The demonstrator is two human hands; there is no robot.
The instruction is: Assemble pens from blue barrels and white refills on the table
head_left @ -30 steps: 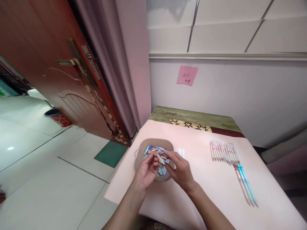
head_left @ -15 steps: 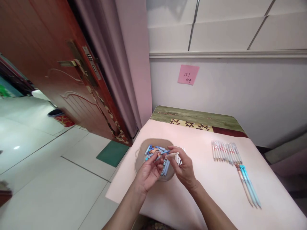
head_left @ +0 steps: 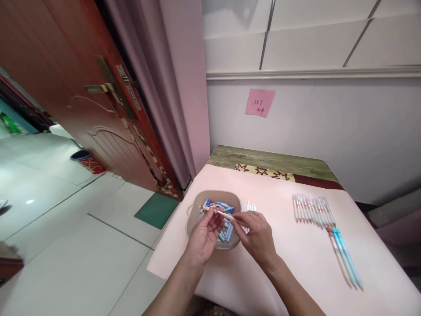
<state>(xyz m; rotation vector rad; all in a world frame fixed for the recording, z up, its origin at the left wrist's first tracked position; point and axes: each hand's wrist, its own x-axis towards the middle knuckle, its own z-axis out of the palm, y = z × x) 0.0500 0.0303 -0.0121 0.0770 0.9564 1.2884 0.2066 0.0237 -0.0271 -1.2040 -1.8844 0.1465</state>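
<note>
Over a beige bin of blue and orange pen parts, my left hand grips an orange-brown pen part between thumb and fingers. My right hand pinches a pale pen barrel, whose left end meets the part in my left hand, with a thin white piece at the join. White sticks lie beside the bin, partly behind my right hand. To the right are a row of clear pens and several longer beige and blue pens.
A pale pink cover lies on the table, with a green patterned strip at its back edge. A pink note is on the wall. At the left stand a red-brown door and a patterned bin.
The pale barrel in my right hand has swung to line up with the orange-brown part in my left hand. My right hand has moved slightly right and down. The view has shifted a little.
</note>
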